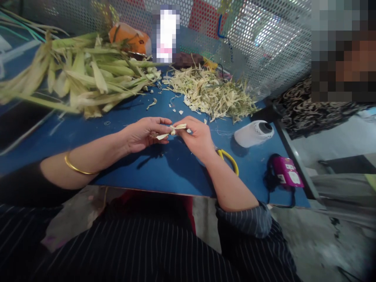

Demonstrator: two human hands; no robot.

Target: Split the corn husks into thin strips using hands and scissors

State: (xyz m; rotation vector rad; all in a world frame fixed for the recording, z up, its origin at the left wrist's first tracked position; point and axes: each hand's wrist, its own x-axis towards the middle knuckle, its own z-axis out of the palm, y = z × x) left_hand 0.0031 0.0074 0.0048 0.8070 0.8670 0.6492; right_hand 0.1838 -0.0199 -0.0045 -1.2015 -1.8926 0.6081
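Both of my hands meet over the blue table [182,172]. A small pale piece of corn husk [173,130], apparently knotted at its middle, lies between them. My left hand [147,131] pinches it from the left, with a pointed end hanging under the fingers. From the right, my right hand [195,135] has thumb and forefinger closed on it, and the other end sticks up over that thumb. Yellow scissor handles [230,158] show partly behind my right wrist; the rest is hidden.
Long green corn husks [88,74] are heaped at the left. A pile of small husk pieces [217,92] lies at the back. To the right stand a white thread cone [254,133] and a magenta box with a black strap [288,172]. Perforated metal sheeting [249,39] rises behind the table.
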